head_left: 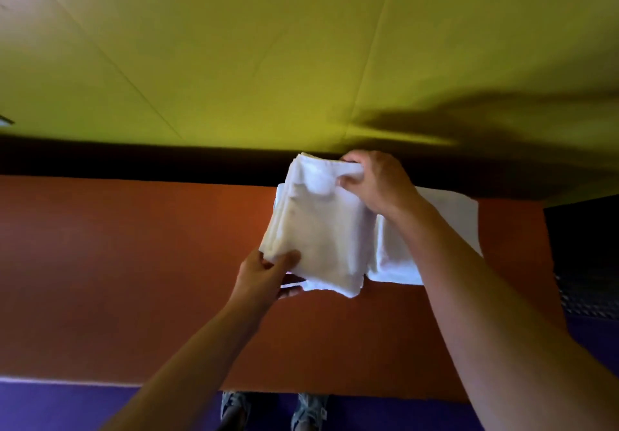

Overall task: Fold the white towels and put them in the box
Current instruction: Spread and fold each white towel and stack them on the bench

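Holding a folded white towel (318, 229) above the table (134, 263), the left hand (264, 276) pinches its near corner and the right hand (371, 182) grips the far edge. Another towel (452, 216) lies just beyond, apparently unfolded. No box shows; boxing seems next.

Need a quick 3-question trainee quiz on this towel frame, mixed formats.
1. True or false: only the right hand grips the folded towel.
2. Which surface lies under the flat white towel? A) orange table B) purple floor C) yellow wall
3. Fill in: the left hand pinches the folded towel's ___ corner.

Key: 1 false, both hands grip it; 2 A, the orange table; 3 near left.
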Motion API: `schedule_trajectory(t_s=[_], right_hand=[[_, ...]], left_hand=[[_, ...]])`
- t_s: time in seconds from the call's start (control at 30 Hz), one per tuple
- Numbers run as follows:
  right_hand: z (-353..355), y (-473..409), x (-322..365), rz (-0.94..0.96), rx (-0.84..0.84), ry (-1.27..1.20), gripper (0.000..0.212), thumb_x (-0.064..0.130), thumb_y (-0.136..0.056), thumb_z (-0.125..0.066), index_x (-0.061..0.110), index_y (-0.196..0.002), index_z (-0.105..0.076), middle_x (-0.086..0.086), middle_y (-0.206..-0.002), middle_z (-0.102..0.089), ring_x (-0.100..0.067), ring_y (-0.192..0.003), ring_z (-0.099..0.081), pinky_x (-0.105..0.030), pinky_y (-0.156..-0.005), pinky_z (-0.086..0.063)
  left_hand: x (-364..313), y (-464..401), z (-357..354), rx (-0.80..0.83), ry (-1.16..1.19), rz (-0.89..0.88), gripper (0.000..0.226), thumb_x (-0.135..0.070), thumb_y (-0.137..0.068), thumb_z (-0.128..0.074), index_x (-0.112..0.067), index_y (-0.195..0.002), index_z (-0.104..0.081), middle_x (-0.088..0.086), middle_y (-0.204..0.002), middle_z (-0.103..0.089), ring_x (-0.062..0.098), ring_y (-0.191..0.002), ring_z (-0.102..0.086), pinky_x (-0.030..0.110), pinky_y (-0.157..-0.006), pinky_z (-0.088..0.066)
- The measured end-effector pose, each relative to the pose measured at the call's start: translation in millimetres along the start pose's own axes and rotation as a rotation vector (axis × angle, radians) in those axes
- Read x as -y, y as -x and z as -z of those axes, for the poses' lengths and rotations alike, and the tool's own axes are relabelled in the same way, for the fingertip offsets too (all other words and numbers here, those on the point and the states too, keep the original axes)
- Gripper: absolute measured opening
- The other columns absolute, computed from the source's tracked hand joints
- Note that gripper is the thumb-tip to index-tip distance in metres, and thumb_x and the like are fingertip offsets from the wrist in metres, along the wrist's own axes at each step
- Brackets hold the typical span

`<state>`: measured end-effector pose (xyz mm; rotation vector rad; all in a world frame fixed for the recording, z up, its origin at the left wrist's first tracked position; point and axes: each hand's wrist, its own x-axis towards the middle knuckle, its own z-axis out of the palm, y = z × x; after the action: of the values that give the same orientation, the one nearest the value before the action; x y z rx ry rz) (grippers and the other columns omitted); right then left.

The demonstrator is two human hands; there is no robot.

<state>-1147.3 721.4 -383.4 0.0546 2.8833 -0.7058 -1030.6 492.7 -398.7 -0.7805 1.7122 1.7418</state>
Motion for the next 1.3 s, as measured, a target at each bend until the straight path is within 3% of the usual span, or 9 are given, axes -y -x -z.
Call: schedule_trajectory(t_s=[0.13,0.23,0.33,0.43,0.57,0.73,0.83,1.1,1.3], right_hand=[[-34.8,-1.0,-6.2,0.019,-0.149,0.27,0.048,0.037,-0.083,-0.07,0.023,-0.128,-0.061,-0.008,-0.121,-0.063,-0.034,-0.112,-0.057,-0.043,-0.091,-0.04],[-63.1,27.1,-7.4,0.081,-0.122,0.251,0.041,0.037,-0.085,-0.061,0.02,-0.122,-0.064,-0.007,-0.118,-0.064,-0.033,-0.11,-0.057,-0.042,-0.089,-0.042],[-78.8,48.0,-10.8,0.064,-0.061,0.197,0.047,0.038,-0.09,-0.057,0.02,-0.133,-0.057,-0.005,-0.132,-0.059,-0.029,-0.124,-0.053,-0.044,-0.1,-0.042],[-77.0,52.6,-6.6,0.048,-0.06,0.172,0.052,0.035,-0.094,-0.056,0.02,-0.143,-0.05,-0.006,-0.145,-0.052,-0.027,-0.135,-0.046,-0.044,-0.111,-0.036],[-60.5,62.8,15.6,0.087,-0.102,0.136,0.054,0.033,-0.094,-0.055,0.019,-0.146,-0.048,-0.006,-0.146,-0.052,-0.026,-0.134,-0.048,-0.043,-0.109,-0.037],[-31.7,80.4,68.5,0.148,-0.183,0.043,0.054,0.026,-0.089,-0.062,0.017,-0.142,-0.054,-0.008,-0.141,-0.057,-0.028,-0.127,-0.054,-0.042,-0.104,-0.042],[-10.7,88.2,113.7,0.183,-0.172,0.003,0.055,0.032,-0.091,-0.051,0.019,-0.144,-0.052,-0.006,-0.145,-0.054,-0.027,-0.13,-0.053,-0.042,-0.107,-0.041],[21.7,97.4,264.4,0.387,-0.219,-0.065,0.049,0.029,-0.09,-0.056,0.018,-0.138,-0.057,-0.005,-0.135,-0.061,-0.026,-0.122,-0.057,-0.044,-0.101,-0.044],[8.1,115.4,399.2,0.489,-0.191,-0.08,0.047,0.031,-0.091,-0.055,0.018,-0.137,-0.058,-0.004,-0.133,-0.061,-0.026,-0.121,-0.056,-0.044,-0.099,-0.044]], left_hand=[[16.8,-28.7,-6.4,-0.129,-0.448,-0.007,0.05,-0.054,-0.079,-0.074,-0.013,-0.106,-0.061,0.006,-0.09,-0.072,0.026,-0.076,-0.071,0.044,-0.067,-0.061],[22.2,-29.0,-2.5,-0.213,-0.679,-0.059,0.061,-0.059,-0.079,-0.072,-0.018,-0.119,-0.05,0.001,-0.109,-0.062,0.02,-0.091,-0.063,0.037,-0.075,-0.054],[22.3,-24.9,3.2,-0.277,-0.968,-0.408,0.08,-0.057,-0.082,-0.07,-0.031,-0.147,-0.032,-0.002,-0.139,-0.041,0.02,-0.115,-0.045,0.035,-0.094,-0.043],[15.9,-22.0,3.8,-0.209,-1.248,-0.677,0.064,-0.048,-0.094,-0.058,-0.036,-0.151,-0.032,0.001,-0.155,-0.033,0.027,-0.128,-0.041,0.041,-0.101,-0.043],[-6.2,-5.1,2.4,-0.246,-1.251,-0.72,0.051,-0.038,-0.093,-0.059,-0.026,-0.141,-0.047,0.002,-0.148,-0.046,0.03,-0.129,-0.046,0.045,-0.098,-0.044],[-47.5,39.7,29.4,-0.337,-1.224,-0.786,0.048,-0.032,-0.089,-0.065,-0.024,-0.135,-0.053,0.002,-0.143,-0.051,0.028,-0.128,-0.047,0.044,-0.097,-0.041],[-72.8,76.3,57.1,-0.404,-1.207,-0.793,0.049,-0.03,-0.087,-0.066,-0.024,-0.134,-0.054,0.002,-0.143,-0.051,0.027,-0.129,-0.046,0.046,-0.101,-0.039],[-120.4,175.0,170.9,-0.631,-1.064,-0.75,0.047,-0.03,-0.087,-0.063,-0.025,-0.134,-0.056,-0.001,-0.143,-0.051,0.023,-0.132,-0.044,0.041,-0.106,-0.033],[-126.6,229.2,285.7,-0.769,-0.975,-0.71,0.046,-0.028,-0.086,-0.066,-0.025,-0.13,-0.057,-0.002,-0.137,-0.055,0.024,-0.128,-0.047,0.042,-0.104,-0.036]])
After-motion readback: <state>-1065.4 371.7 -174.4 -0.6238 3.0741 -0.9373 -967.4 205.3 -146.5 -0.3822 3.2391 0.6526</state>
